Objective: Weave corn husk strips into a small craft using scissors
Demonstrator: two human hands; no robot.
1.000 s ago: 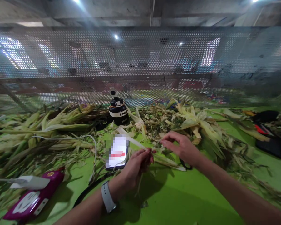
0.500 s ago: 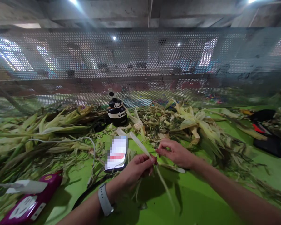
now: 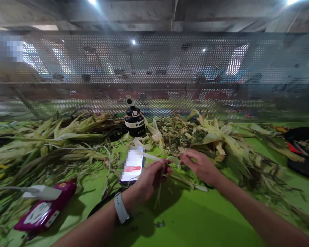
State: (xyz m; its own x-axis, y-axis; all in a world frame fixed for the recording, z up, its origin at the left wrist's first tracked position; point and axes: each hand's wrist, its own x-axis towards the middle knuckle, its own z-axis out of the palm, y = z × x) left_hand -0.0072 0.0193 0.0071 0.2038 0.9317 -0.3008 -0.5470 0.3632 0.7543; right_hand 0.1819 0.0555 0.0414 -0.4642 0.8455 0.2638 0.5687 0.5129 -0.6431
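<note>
My left hand (image 3: 153,176), with a pale watch strap on its wrist, pinches a corn husk strip (image 3: 151,156). One end of the strip points back toward the phone, while thin ends hang below my fingers. To the right, my right hand (image 3: 199,166) is apart from the left, its thumb and fingertips drawn together. Whether anything sits between those fingertips cannot be made out. Under and between the hands lies a loose husk piece (image 3: 187,181) on the green table (image 3: 193,216). A lit phone (image 3: 132,166) lies just left of my left hand.
A black bottle (image 3: 135,123) with its lid up stands behind the phone. Husk heaps lie left (image 3: 74,132) and right (image 3: 216,132). A purple power bank (image 3: 47,207) with a white plug and cable lies front left. A perforated metal panel (image 3: 154,65) rises behind the table.
My right hand has drawn away from the left, widening the gap. The strip in my left hand has swung flatter, toward the phone. The whole view has shifted slightly left.
</note>
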